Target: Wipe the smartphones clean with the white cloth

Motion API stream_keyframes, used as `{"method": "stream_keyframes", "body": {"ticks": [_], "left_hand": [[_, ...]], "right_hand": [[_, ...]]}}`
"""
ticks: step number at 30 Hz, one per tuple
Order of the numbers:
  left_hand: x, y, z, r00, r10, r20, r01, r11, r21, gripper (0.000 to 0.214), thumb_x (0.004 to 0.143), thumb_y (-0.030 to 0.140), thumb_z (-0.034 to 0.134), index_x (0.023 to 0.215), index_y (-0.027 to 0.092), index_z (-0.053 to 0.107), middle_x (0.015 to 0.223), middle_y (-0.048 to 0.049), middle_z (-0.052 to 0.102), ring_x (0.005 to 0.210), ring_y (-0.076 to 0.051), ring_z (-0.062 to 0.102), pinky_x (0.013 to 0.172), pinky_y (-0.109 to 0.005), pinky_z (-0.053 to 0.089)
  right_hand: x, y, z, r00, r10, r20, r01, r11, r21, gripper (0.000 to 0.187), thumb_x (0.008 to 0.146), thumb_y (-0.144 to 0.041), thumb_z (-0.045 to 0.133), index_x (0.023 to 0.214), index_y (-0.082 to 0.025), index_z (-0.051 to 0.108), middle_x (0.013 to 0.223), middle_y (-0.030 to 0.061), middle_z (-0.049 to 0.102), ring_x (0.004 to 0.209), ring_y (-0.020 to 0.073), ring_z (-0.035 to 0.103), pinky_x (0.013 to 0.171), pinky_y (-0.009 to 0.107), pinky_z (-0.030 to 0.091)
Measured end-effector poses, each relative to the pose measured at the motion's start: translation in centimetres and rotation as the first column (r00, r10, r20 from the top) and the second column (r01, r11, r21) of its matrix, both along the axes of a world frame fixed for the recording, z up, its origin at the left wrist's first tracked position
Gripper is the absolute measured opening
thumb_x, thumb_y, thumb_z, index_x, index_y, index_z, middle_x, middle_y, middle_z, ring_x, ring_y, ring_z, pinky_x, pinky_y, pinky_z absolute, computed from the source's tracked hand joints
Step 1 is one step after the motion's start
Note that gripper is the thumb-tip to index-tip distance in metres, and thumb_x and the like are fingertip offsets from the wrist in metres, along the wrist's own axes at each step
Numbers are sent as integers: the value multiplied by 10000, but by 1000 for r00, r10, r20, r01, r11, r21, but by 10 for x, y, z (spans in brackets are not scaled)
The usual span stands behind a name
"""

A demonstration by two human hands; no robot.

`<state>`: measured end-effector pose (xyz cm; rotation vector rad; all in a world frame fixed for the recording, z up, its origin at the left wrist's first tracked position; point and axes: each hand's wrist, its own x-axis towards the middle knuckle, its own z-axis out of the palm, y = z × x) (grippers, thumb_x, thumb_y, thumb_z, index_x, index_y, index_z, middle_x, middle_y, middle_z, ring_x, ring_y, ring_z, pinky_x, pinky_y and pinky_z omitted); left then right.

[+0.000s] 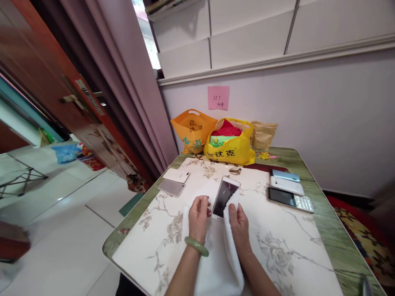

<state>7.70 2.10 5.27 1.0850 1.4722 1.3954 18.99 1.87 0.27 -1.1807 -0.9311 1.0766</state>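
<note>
A white smartphone with a dark screen (pixel 227 192) lies face up on a white cloth (pixel 216 263) at the middle of the table. My right hand (pixel 239 226) grips the cloth's right edge, which is folded over the phone's lower right side. Just left of the phone is my left hand (pixel 199 213), its fingers curled together; whether cloth is between them is hidden. A green bangle (pixel 196 246) circles my left wrist.
Two phones (pixel 172 187) lie at the left, several more (pixel 286 185) at the right. Glasses (pixel 235 171) rest beyond the white phone. An orange bag (pixel 194 128), a filled yellow bag (pixel 230 150) and a brown pouch (pixel 264 135) stand along the wall.
</note>
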Motion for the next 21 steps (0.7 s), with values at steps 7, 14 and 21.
{"method": "stream_keyframes", "body": {"ticks": [7, 14, 21], "left_hand": [[-1, 3, -10, 997, -75, 36, 77, 995, -63, 541, 821, 641, 489, 861, 135, 679, 763, -65, 670, 739, -196, 584, 699, -300, 449], [2, 5, -28, 928, 245, 281, -227, 969, -94, 518, 792, 637, 532, 920, 148, 646, 881, -70, 689, 817, -198, 612, 757, -307, 458], [-4, 4, -20, 986, -134, -97, 130, 990, -48, 383, 822, 540, 538, 773, 170, 626, 743, -16, 616, 729, -163, 530, 703, -271, 411]], "right_hand": [[-8, -6, -8, 973, 79, 217, -103, 989, 106, 322, 899, -482, 476, 786, -192, 560, 661, -7, 568, 663, 156, 514, 615, 255, 387], [-9, -7, -7, 925, 121, 359, -162, 983, 86, 298, 886, -464, 501, 745, -202, 513, 614, -41, 502, 591, 129, 446, 578, 245, 349], [-6, -5, -6, 959, 3, 284, -12, 999, 30, 339, 881, -527, 468, 811, -204, 545, 655, -21, 556, 625, 153, 489, 615, 265, 385]]}}
